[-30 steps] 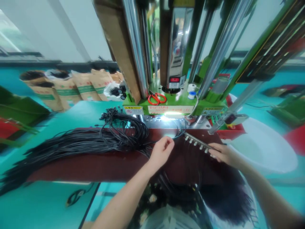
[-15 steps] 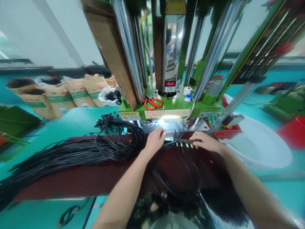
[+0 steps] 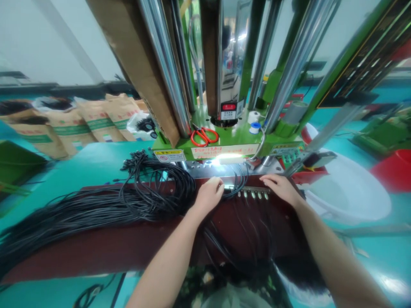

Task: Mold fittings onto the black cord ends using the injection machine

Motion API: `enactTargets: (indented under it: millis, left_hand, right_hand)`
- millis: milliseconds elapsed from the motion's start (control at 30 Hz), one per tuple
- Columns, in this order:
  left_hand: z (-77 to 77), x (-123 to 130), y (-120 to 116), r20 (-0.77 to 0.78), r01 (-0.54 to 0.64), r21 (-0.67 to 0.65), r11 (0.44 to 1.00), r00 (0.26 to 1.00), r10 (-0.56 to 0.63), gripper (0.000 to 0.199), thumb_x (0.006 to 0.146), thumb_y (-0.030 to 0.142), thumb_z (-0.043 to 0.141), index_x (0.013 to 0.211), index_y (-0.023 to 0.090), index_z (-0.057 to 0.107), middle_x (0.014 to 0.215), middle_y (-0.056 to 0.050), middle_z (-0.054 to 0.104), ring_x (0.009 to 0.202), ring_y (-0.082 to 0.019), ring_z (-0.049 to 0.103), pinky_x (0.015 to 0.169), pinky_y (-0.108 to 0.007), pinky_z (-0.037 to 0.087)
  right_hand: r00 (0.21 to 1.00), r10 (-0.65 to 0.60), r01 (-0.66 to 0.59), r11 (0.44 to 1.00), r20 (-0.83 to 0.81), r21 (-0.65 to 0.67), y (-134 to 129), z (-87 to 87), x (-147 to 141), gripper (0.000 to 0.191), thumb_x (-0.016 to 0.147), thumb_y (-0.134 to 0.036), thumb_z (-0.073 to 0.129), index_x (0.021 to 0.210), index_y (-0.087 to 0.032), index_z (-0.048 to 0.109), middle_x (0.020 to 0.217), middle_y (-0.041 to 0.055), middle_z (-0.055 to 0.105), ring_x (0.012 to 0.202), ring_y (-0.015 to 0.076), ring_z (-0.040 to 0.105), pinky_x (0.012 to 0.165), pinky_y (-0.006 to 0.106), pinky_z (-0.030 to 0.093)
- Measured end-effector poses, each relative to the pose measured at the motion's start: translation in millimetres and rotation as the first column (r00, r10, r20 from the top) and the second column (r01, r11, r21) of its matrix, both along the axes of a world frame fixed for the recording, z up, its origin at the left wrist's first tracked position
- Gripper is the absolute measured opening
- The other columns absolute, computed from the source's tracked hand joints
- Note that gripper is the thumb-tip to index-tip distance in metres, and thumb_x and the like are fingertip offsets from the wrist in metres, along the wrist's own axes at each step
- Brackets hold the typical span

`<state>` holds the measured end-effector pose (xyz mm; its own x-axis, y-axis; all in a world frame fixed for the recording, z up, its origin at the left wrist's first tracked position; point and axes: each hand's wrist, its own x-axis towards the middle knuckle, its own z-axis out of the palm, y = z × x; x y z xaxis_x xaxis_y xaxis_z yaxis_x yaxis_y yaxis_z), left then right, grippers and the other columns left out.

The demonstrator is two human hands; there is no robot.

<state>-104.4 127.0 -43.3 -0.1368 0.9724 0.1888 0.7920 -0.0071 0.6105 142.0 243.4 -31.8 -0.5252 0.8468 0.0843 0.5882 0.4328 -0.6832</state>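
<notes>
My left hand is closed, its fingers curled at the left end of a metal strip; whatever they hold is hidden. Just right of it, thin black cables loop up toward the lit machine bed. Along the metal strip sits a row of several shiny connectors, with thin cables trailing down from them. My right hand hovers by the strip's right end, fingers stretched out and slightly apart, nothing visible in them. A large bundle of black cables lies left of my left hand.
A green press with steel columns stands ahead; red-handled scissors rest on its plate. The brown board spans the front. To the right are a white basin and a red bucket. Paper sacks stand back left.
My right hand has moved slightly right, off the end of the connector strip, uncovering its last connectors. My left hand stays about where it was. The view has shifted a little.
</notes>
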Motion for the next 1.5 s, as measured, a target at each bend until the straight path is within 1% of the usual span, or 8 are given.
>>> enactTargets:
  millis: [133, 333, 433, 800, 1033, 1233, 1400, 1500]
  left_hand:
    - [-0.9, 0.1, -0.8, -0.012, 0.000, -0.002, 1.000, 1.000, 0.000, 0.015, 0.082, 0.022, 0.040, 0.074, 0.020, 0.052, 0.074, 0.000, 0.054, 0.066, -0.013, 0.049, 0.063, -0.025, 0.035]
    - [-2.2, -0.8, -0.7, -0.001, 0.001, -0.012, 1.000, 1.000, -0.001, 0.015, 0.082, 0.023, 0.039, 0.074, 0.020, 0.052, 0.073, 0.000, 0.054, 0.066, -0.013, 0.049, 0.063, -0.025, 0.034]
    - [-3.7, -1.5, -0.5, 0.007, 0.000, -0.006, 1.000, 1.000, 0.000, 0.015, 0.082, 0.024, 0.040, 0.073, 0.020, 0.051, 0.073, 0.000, 0.054, 0.066, -0.013, 0.049, 0.062, -0.025, 0.034]
    - [-5.7, -2.1, -0.1, 0.006, 0.005, 0.012, 1.000, 1.000, -0.005, 0.013, 0.081, 0.023, 0.041, 0.073, 0.020, 0.051, 0.073, 0.000, 0.054, 0.065, -0.013, 0.049, 0.062, -0.024, 0.035]
    - [-4.8, -2.1, -0.2, 0.011, 0.004, 0.019, 1.000, 1.000, -0.004, 0.013, 0.081, 0.023, 0.041, 0.072, 0.020, 0.050, 0.072, 0.001, 0.053, 0.066, -0.013, 0.048, 0.062, -0.024, 0.035]
    - [-5.5, -2.5, -0.2, 0.010, 0.008, 0.018, 1.000, 1.000, -0.008, 0.013, 0.081, 0.023, 0.042, 0.072, 0.020, 0.050, 0.071, 0.001, 0.052, 0.064, -0.012, 0.047, 0.061, -0.024, 0.034]
    - [-5.8, -2.4, 0.1, 0.012, 0.007, 0.014, 1.000, 1.000, -0.007, 0.012, 0.081, 0.023, 0.042, 0.072, 0.020, 0.050, 0.072, 0.001, 0.053, 0.065, -0.013, 0.048, 0.062, -0.025, 0.035]
    - [-5.5, -2.2, 0.2, 0.010, 0.008, 0.015, 1.000, 1.000, -0.008, 0.012, 0.081, 0.023, 0.042, 0.072, 0.020, 0.051, 0.073, 0.001, 0.053, 0.066, -0.013, 0.049, 0.063, -0.025, 0.035]
  right_hand:
    - [1.000, 0.002, -0.002, 1.000, -0.002, 0.022, -0.2, -2.9, 0.1, 0.024, 0.081, -0.029, 0.046, 0.087, -0.018, 0.065, 0.097, 0.0047, 0.067, 0.092, 0.0194, 0.060, 0.085, 0.031, 0.043]
    - [0.998, -0.069, 0.068, 0.996, 0.008, 0.055, -1.7, -5.8, -0.9, 0.023, 0.080, -0.027, 0.044, 0.086, -0.018, 0.065, 0.093, 0.0039, 0.069, 0.089, 0.0197, 0.062, 0.081, 0.030, 0.046]
    - [0.997, -0.080, 0.080, 0.993, -0.004, 0.088, -1.0, -8.1, -1.3, 0.023, 0.079, -0.026, 0.044, 0.084, -0.019, 0.066, 0.091, 0.0028, 0.070, 0.088, 0.0196, 0.063, 0.080, 0.029, 0.047]
    - [0.997, -0.082, 0.081, 0.991, 0.006, 0.107, 0.2, -9.0, -1.2, 0.023, 0.079, -0.024, 0.045, 0.084, -0.019, 0.066, 0.091, 0.0028, 0.070, 0.087, 0.0194, 0.063, 0.079, 0.029, 0.047]
    - [0.997, -0.074, 0.076, 0.992, -0.016, 0.101, -0.1, -10.3, -1.3, 0.023, 0.079, -0.026, 0.045, 0.084, -0.019, 0.066, 0.089, 0.0033, 0.070, 0.082, 0.0189, 0.064, 0.076, 0.029, 0.048]
    - [0.997, -0.071, 0.073, 0.992, -0.019, 0.102, 0.3, -10.2, -1.2, 0.023, 0.078, -0.026, 0.045, 0.083, -0.019, 0.066, 0.090, 0.0035, 0.070, 0.084, 0.0194, 0.063, 0.076, 0.030, 0.048]
    - [0.998, -0.061, 0.063, 0.992, -0.025, 0.109, 0.3, -10.5, -1.4, 0.022, 0.079, -0.026, 0.045, 0.083, -0.020, 0.066, 0.087, 0.0024, 0.070, 0.079, 0.0188, 0.064, 0.075, 0.030, 0.049]
    - [0.998, -0.054, 0.057, 0.992, -0.025, 0.114, 1.7, -11.2, -1.1, 0.022, 0.079, -0.026, 0.045, 0.083, -0.021, 0.066, 0.089, 0.0025, 0.070, 0.083, 0.0193, 0.064, 0.077, 0.031, 0.048]
